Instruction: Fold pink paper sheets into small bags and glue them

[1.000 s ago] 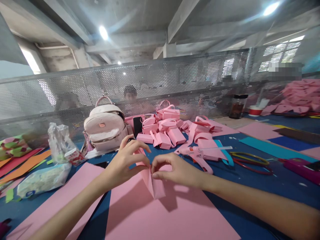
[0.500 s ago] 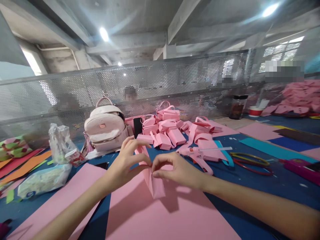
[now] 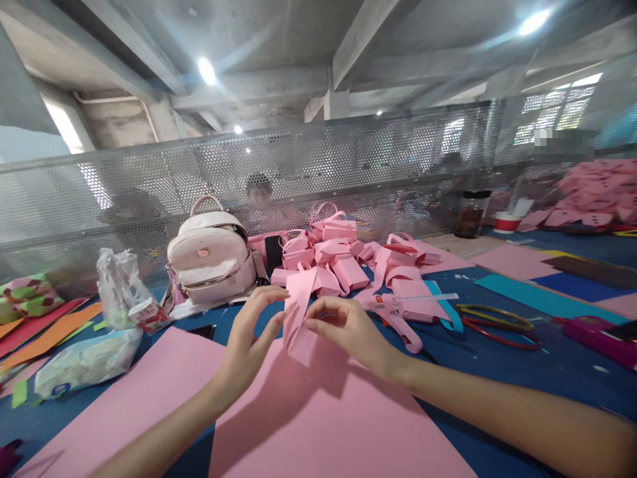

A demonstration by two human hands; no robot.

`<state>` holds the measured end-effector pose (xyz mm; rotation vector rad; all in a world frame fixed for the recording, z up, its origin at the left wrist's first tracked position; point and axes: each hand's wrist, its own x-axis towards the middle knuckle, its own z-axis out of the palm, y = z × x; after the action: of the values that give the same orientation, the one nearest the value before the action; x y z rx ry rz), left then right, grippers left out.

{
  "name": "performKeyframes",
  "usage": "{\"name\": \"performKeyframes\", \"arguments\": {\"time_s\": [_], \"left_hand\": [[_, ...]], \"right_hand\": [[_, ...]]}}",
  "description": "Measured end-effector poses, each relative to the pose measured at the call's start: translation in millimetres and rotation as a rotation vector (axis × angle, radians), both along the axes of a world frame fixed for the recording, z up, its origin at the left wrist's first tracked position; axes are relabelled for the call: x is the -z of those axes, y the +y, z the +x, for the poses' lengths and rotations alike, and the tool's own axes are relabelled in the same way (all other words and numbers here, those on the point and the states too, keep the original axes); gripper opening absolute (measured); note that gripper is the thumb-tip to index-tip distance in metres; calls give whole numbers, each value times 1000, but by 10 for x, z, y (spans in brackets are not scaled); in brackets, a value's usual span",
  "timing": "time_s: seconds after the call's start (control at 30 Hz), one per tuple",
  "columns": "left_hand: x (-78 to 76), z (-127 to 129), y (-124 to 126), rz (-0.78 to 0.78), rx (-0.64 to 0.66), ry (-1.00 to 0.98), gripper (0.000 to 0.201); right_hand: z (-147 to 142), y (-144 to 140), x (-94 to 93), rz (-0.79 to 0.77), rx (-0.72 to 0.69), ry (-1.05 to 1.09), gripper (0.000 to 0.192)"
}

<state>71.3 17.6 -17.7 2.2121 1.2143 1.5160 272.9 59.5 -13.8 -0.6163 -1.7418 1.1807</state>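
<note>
Hands meet at the frame's centre: the left hand [image 3: 247, 345] and right hand [image 3: 348, 328] both pinch a folded pink paper piece [image 3: 300, 312], lifted, it seems, just above the large pink sheet [image 3: 323, 425] below.

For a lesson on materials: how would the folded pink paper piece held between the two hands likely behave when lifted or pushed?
The folded pink paper piece is probably very light: fingertips of the left hand and right hand alone hold it up. It looks thin and floppy, though its creases likely stiffen it. A push would probably slide or crumple it, not roll it.
</note>
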Motion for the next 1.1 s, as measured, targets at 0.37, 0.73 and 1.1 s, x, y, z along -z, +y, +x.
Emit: {"name": "performKeyframes", "arguments": {"time_s": [0.37, 0.73, 1.1], "left_hand": [[499, 220, -186, -28, -77, -82, 41], [456, -158, -123, -139, -103, -145, 28], [649, -263, -218, -271, -55, -367, 37]], "right_hand": [[-67, -65, 169, -322, 50, 159, 35], [-59, -61, 247, -266, 21, 66, 34], [114, -187, -42, 1004, 54, -323, 12]]}}
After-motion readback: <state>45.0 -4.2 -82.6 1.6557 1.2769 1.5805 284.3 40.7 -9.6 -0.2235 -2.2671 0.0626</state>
